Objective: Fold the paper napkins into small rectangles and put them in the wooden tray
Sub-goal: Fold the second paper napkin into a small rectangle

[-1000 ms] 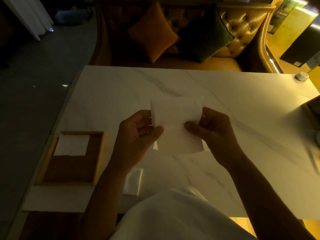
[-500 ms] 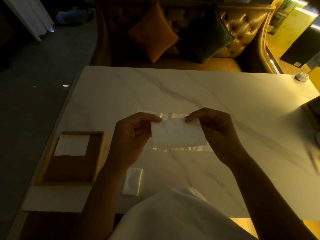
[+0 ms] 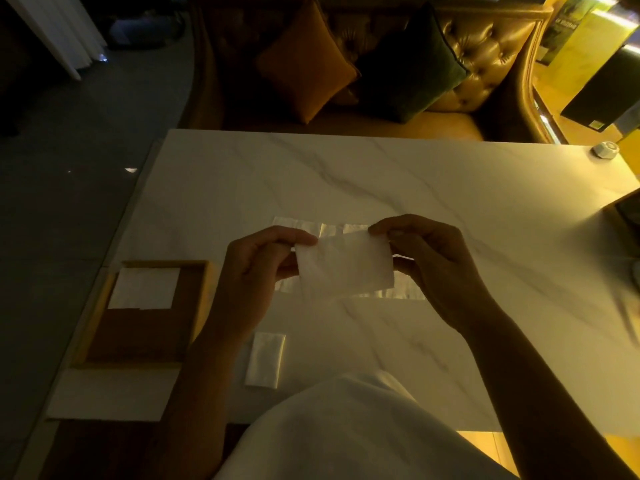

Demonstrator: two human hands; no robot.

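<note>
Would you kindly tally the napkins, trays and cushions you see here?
Napkins: 3, held, in the tray, on the table
Wooden tray: 1
Cushions: 2, orange, dark green
Total: 6

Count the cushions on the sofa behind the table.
2: an orange cushion on the left and a dark green cushion right of it, both leaning against the sofa back. Dim lighting could hide others.

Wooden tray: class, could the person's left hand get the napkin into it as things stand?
Probably yes. The wooden tray lies just left of the left hand, nothing stands between, and brown floor shows bare below the folded napkin inside.
</note>
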